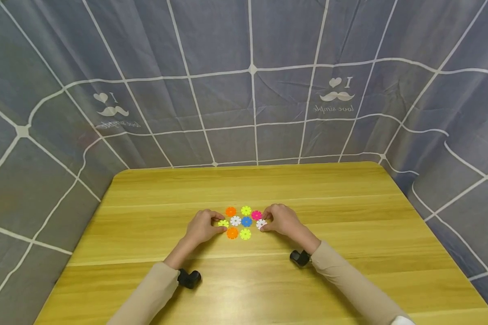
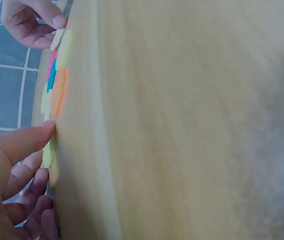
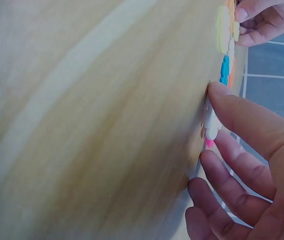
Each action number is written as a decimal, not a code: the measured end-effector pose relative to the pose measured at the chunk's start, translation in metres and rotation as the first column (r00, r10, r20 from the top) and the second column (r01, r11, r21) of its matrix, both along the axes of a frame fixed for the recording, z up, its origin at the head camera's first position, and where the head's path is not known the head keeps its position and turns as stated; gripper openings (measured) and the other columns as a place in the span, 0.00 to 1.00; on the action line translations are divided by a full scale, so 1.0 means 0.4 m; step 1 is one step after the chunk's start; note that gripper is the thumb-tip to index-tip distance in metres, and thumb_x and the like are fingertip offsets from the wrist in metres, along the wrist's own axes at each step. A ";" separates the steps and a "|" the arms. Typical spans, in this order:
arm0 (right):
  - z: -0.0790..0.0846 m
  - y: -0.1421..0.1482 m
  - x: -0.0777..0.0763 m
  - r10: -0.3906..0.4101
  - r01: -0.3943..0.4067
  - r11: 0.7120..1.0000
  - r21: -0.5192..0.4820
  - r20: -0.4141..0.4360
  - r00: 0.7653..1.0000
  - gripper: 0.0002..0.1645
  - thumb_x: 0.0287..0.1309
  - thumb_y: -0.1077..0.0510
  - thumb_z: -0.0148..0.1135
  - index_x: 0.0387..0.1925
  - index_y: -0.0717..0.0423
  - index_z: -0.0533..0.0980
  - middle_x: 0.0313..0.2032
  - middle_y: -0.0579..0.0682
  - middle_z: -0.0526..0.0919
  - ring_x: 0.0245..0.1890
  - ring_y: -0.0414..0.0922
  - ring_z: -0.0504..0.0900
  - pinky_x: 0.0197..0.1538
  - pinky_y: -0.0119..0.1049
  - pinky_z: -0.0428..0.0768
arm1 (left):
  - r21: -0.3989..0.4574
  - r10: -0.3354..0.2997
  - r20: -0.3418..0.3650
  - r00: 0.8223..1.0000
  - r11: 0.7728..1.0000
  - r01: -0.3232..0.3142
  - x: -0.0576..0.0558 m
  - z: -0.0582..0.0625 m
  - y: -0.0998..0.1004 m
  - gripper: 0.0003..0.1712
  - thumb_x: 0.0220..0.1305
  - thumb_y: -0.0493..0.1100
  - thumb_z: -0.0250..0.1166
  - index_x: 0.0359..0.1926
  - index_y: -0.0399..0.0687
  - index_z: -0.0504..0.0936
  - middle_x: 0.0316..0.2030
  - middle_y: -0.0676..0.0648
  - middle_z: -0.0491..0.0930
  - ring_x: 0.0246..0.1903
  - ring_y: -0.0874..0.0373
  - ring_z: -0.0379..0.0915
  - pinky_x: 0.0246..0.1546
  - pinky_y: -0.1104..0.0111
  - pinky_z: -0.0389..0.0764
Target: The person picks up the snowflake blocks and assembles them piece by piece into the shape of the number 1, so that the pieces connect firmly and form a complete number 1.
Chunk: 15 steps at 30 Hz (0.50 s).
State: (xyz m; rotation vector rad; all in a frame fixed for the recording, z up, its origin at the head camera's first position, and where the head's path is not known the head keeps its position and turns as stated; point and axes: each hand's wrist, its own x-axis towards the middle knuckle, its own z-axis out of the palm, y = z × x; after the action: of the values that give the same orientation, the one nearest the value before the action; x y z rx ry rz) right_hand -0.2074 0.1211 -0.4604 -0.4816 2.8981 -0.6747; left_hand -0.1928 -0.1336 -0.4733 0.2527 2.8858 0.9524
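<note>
Flat, notched, flower-shaped plastic discs lie in a cluster on the wooden table. At its left end my left hand (image 1: pixel 204 225) pinches a yellow-green disc (image 1: pixel 223 223) between thumb and fingers. My right hand (image 1: pixel 282 220) holds a white disc (image 1: pixel 261 224) by its edges at the right end; in the right wrist view this disc stands slightly tilted. Between the hands are another white disc (image 1: pixel 235 220) and a blue disc (image 1: pixel 246 221). Behind them sit an orange disc (image 1: pixel 230 211), a yellow-green one and a pink disc (image 1: pixel 256 215). A second orange disc (image 1: pixel 232 233) and another yellow-green disc (image 1: pixel 246 234) lie in front.
The wooden table (image 1: pixel 244 280) spreads out around the cluster. A grey curtain (image 1: pixel 219 99) with white lines hangs behind the table and along both sides. Each wrist carries a small black camera, one at the left (image 1: pixel 189 279) and one at the right (image 1: pixel 300 258).
</note>
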 end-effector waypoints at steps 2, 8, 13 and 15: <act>-0.004 0.001 -0.002 -0.011 0.011 1.000 -0.013 0.021 1.000 0.17 0.40 0.51 0.79 0.32 0.52 0.82 0.28 0.42 0.82 0.30 0.37 0.76 0.37 0.34 0.75 | 0.010 0.000 0.008 1.000 1.000 0.000 -0.001 -0.001 0.000 0.15 0.51 0.46 0.75 0.40 0.50 0.87 0.38 0.50 0.81 0.38 0.57 0.74 0.37 0.65 0.75; -0.011 0.005 0.004 0.002 0.000 0.999 -0.051 0.039 0.999 0.15 0.41 0.51 0.78 0.30 0.49 0.80 0.23 0.39 0.79 0.25 0.35 0.74 0.33 0.32 0.71 | 0.064 0.005 0.007 1.000 0.998 -0.005 0.012 -0.013 0.001 0.15 0.52 0.43 0.74 0.42 0.48 0.83 0.33 0.51 0.80 0.30 0.61 0.69 0.30 0.70 0.69; -0.012 0.008 0.003 0.014 -0.012 0.998 -0.063 0.034 0.999 0.16 0.41 0.52 0.78 0.32 0.49 0.80 0.24 0.39 0.80 0.26 0.36 0.74 0.33 0.33 0.71 | 0.126 0.027 -0.016 1.000 0.992 -0.025 0.021 -0.020 0.003 0.16 0.55 0.41 0.72 0.45 0.49 0.82 0.30 0.51 0.78 0.26 0.61 0.67 0.26 0.72 0.65; -0.014 0.010 0.002 0.017 -0.014 0.998 -0.067 0.034 0.999 0.17 0.41 0.52 0.78 0.33 0.49 0.80 0.24 0.39 0.80 0.26 0.36 0.74 0.34 0.33 0.71 | 0.166 0.049 -0.012 0.999 0.985 -0.046 0.021 -0.021 0.003 0.17 0.55 0.40 0.71 0.47 0.48 0.82 0.29 0.51 0.78 0.26 0.61 0.67 0.26 0.72 0.65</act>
State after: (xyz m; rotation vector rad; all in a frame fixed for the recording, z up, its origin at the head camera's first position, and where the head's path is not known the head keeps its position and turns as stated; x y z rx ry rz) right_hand -0.2067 0.1253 -0.4659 -0.4945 2.8443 -0.7721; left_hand -0.1845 -0.1325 -0.4817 0.2048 2.8410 1.2062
